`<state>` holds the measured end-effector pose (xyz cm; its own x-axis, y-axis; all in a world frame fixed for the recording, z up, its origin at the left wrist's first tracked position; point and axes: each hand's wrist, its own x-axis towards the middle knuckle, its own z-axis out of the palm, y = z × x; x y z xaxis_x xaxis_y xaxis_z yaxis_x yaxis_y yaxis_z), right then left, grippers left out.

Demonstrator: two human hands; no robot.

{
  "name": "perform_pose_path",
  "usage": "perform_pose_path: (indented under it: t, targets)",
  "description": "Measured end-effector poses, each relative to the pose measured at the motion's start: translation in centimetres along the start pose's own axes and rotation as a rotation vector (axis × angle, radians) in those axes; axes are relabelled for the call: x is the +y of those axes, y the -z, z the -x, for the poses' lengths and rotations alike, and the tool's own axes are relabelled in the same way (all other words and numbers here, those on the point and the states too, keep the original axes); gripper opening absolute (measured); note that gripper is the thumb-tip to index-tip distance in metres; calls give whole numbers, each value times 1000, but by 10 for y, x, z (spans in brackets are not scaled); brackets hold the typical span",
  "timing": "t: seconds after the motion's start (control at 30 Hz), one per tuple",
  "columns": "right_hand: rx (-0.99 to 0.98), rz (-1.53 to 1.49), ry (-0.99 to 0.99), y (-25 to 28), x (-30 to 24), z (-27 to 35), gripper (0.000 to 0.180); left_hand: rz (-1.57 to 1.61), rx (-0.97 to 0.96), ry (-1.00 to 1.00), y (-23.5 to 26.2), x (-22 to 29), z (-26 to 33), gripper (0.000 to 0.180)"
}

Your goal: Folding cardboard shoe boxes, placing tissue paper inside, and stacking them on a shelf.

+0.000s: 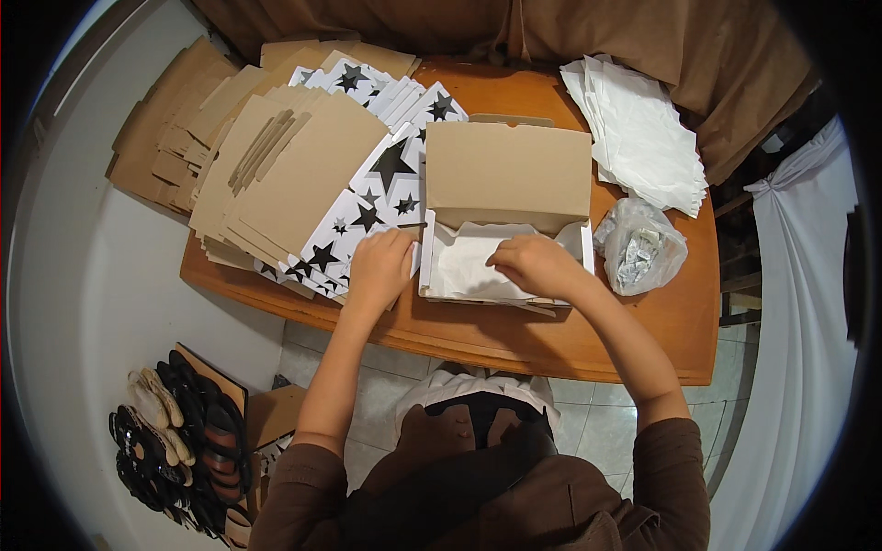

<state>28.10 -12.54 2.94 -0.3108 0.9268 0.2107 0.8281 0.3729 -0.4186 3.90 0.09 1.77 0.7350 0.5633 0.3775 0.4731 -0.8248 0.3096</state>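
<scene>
An open cardboard box [508, 170] stands in front of me, its brown lid raised at the back. White tissue paper [459, 262] lines its inside. Over the front right part of this lining is my right hand [535, 266], its fingers bent together; anything between them is hidden. My left hand [383, 266] is left of the box, above the edge of some white boards with black stars [367, 217]. Its fingers are curled in, and whatever they may hold cannot be made out. A stack of flat brown cardboard [317, 170] lies left of that hand.
More flat cardboard [170, 129] leans at the far left. White paper sheets [643, 138] are piled at the back right, behind a clear plastic bag [643, 248] of small packets. The wooden table [478, 338] has a curved front edge. Shoes [184, 432] stand at the lower left.
</scene>
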Motion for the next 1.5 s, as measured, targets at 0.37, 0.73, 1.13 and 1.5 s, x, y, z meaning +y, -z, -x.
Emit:
perform_pose_path:
  t: [0.37, 0.73, 1.13, 1.5]
  targets:
    - [248, 415, 242, -71, -57, 82, 28, -28, 73, -385, -31, 22, 96, 29]
    - [327, 532, -183, -48, -3, 149, 40, -187, 148, -319, -63, 14, 91, 39]
    - [270, 375, -323, -42, -2, 139, 30, -154, 76, -175, -62, 18, 83, 33]
    - [87, 170, -241, -21, 15, 142, 31, -61, -220, -411, -36, -5, 46, 22]
